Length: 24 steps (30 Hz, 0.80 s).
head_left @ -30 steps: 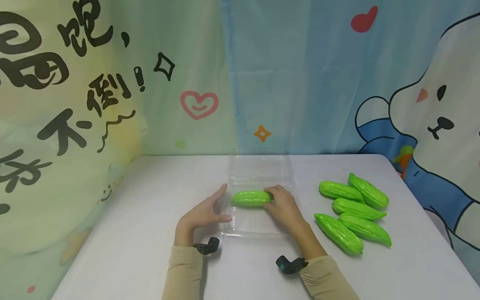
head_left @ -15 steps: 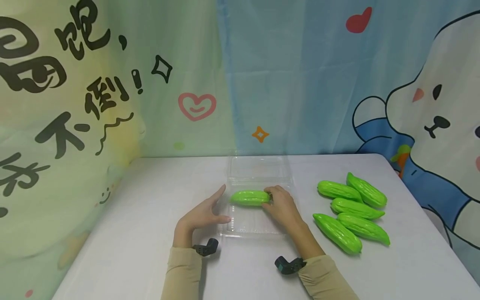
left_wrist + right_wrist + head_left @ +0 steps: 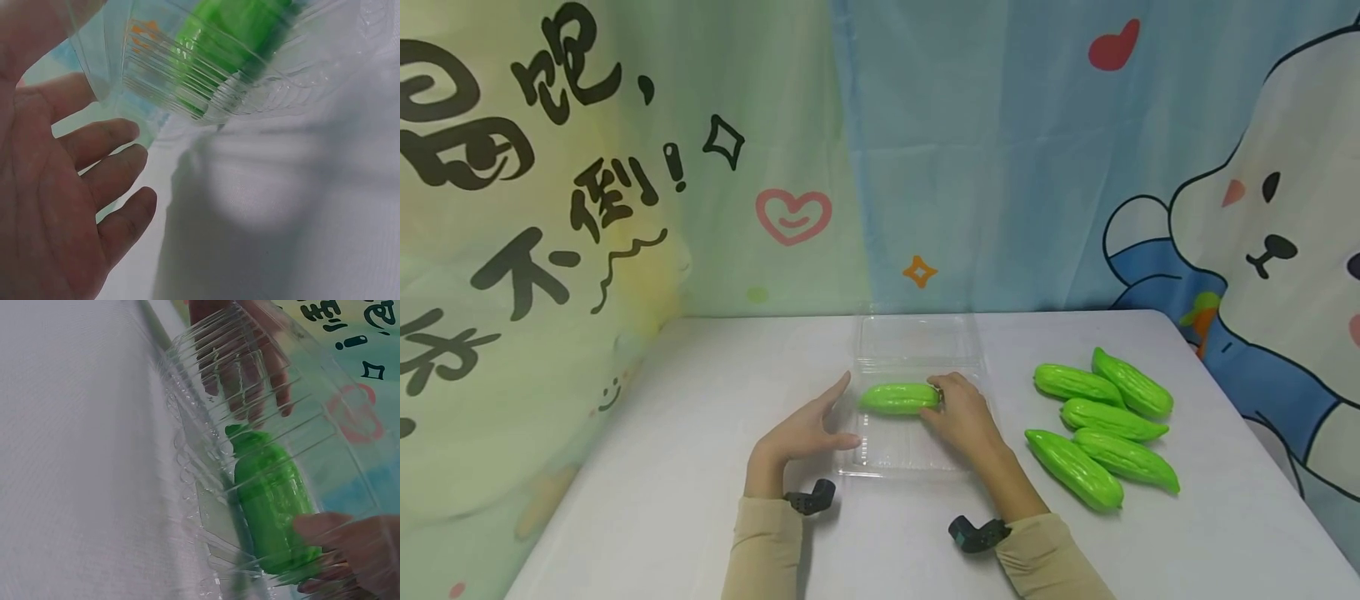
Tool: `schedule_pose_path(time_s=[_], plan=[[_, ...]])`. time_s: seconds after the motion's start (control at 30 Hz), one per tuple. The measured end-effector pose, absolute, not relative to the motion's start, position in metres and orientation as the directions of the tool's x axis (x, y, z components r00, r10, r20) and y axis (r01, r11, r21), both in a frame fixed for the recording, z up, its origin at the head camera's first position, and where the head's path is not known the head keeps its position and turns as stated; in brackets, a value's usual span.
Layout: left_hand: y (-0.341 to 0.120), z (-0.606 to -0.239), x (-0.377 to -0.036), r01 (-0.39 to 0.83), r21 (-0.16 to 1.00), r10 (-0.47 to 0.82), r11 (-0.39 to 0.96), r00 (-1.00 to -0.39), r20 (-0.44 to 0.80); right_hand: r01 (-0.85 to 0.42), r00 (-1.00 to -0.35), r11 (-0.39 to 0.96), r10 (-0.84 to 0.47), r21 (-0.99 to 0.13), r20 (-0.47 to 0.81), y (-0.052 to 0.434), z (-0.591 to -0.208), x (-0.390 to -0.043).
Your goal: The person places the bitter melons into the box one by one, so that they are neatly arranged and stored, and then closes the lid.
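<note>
A glossy green bitter melon (image 3: 898, 399) lies crosswise inside a clear plastic box (image 3: 895, 458) whose lid (image 3: 917, 337) is folded back. My right hand (image 3: 962, 421) pinches the melon's right end between thumb and fingers; in the right wrist view the melon (image 3: 269, 494) shows through the ridged clear wall. Beside the box's left side is my left hand (image 3: 797, 429), fingers and thumb spread, the thumb tip right at the wall. The left wrist view shows the palm (image 3: 50, 175) with relaxed fingers next to the box.
Several more green bitter melons (image 3: 1116, 418) lie in a loose group on the white table (image 3: 662, 500), right of the box. Behind the table's back edge hangs a printed curtain (image 3: 925, 150) with a cartoon bear and lettering.
The hands, the bitter melon and the box keep their places. Only the head view has shifted slightly.
</note>
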<state>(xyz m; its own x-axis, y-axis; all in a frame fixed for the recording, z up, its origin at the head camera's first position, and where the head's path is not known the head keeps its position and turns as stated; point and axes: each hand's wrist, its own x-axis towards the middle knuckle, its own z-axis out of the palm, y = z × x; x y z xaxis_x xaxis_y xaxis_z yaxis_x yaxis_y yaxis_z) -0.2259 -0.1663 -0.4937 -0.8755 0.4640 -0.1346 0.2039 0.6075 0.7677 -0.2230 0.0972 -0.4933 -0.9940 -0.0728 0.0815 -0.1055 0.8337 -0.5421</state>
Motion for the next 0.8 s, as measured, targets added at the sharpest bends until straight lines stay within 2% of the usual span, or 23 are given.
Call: schedule_pose_path(time_s=[0.23, 0.5, 0.8], plan=[[-0.167, -0.494, -0.226, 0.210, 0.757, 0.464, 0.618, -0.875, -0.136, -0.130, -0.989, 0.836, -0.069, -0.532, 0.133, 0.099, -0.490, -0.223], [-0.167, -0.494, -0.226, 0.219, 0.752, 0.466, 0.622, -0.875, -0.130, -0.203, -0.969, 0.749, -0.063, -0.631, 0.237, 0.107, -0.469, -0.217], [-0.168, -0.494, -0.226, 0.232, 0.753, 0.478, 0.615, -0.870, -0.122, -0.273, -0.934, 0.716, -0.038, -0.643, 0.355, 0.136, -0.452, -0.212]])
